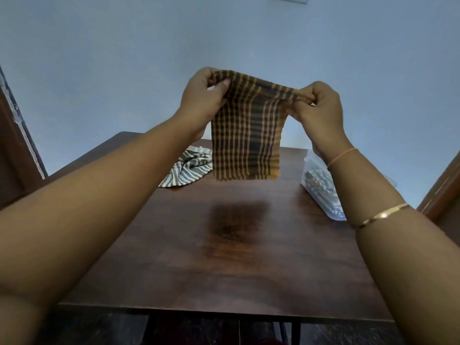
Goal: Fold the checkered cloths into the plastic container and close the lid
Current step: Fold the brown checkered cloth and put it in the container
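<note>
A brown and orange checkered cloth [246, 135] hangs in the air above the dark wooden table [224, 257]. My left hand [202, 100] pinches its upper left corner and my right hand [321, 113] pinches its upper right corner. The cloth looks folded over and hangs straight down. A grey and white checkered cloth [189, 168] lies crumpled on the table behind it, to the left. The clear plastic container [321, 190] sits at the table's right edge, partly hidden by my right forearm, with a light patterned cloth inside. No lid can be made out.
A pale blue wall rises behind the table. Brown wooden frames stand at the far left [15, 135] and far right [443, 195]. The table's front edge runs near the bottom of the view, with dark floor below.
</note>
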Motion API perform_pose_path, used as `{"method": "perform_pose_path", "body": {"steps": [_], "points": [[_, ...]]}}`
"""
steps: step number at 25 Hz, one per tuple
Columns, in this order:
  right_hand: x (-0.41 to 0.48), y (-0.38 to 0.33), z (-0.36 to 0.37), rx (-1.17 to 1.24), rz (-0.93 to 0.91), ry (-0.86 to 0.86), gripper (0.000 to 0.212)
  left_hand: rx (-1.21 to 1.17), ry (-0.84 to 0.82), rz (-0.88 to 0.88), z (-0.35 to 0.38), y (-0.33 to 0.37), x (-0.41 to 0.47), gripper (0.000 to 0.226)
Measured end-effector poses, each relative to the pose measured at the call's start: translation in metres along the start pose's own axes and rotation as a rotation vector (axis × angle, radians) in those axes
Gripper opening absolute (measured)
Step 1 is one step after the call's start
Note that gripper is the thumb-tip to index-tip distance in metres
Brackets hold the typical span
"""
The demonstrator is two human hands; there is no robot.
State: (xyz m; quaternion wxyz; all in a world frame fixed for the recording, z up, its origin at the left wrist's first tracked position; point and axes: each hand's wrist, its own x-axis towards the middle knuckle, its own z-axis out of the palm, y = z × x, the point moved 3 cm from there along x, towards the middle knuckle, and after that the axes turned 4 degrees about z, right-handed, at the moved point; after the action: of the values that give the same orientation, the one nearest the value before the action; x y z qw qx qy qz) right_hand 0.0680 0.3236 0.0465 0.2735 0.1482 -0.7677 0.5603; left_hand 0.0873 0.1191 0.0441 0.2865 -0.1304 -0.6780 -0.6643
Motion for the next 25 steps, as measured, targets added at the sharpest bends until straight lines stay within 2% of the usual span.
{"method": "perform_pose_path", "body": {"steps": [2, 4, 7, 8, 10, 14, 17, 20, 25], "points": [[-0.018, -0.008, -0.01, 0.015, -0.026, 0.029, 0.034, 0.073, -0.034, 0.1, -0.004, 0.009, -0.015, 0.02], [-0.046, -0.005, -0.023, 0.001, -0.002, -0.031, 0.025, 0.257, -0.063, 0.15, -0.009, 0.004, -0.045, 0.022], [-0.086, 0.013, -0.034, -0.182, 0.103, -0.444, 0.002, 0.572, -0.22, 0.144, -0.022, -0.019, -0.1, 0.01], [-0.092, 0.022, -0.034, -0.24, 0.169, -0.549, 0.005, 0.613, -0.289, 0.103, -0.026, -0.027, -0.113, 0.008], [-0.094, 0.041, -0.03, -0.27, 0.298, -0.648, 0.009, 0.593, -0.369, -0.009, -0.029, -0.041, -0.125, 0.008], [-0.085, 0.079, -0.007, -0.35, 0.523, -0.65, 0.024, 0.546, -0.336, -0.253, -0.025, -0.079, -0.116, 0.014], [-0.095, 0.097, 0.007, -0.458, 0.664, -0.674, 0.027, 0.703, -0.368, -0.363, -0.016, -0.106, -0.113, 0.009], [-0.095, 0.103, 0.011, -0.585, 0.605, -0.606, 0.018, 0.922, -0.409, -0.33, -0.008, -0.113, -0.108, 0.019], [-0.075, 0.095, 0.01, -0.613, 0.383, -0.428, 0.011, 1.016, -0.388, -0.228, -0.002, -0.113, -0.1, 0.017]]}}
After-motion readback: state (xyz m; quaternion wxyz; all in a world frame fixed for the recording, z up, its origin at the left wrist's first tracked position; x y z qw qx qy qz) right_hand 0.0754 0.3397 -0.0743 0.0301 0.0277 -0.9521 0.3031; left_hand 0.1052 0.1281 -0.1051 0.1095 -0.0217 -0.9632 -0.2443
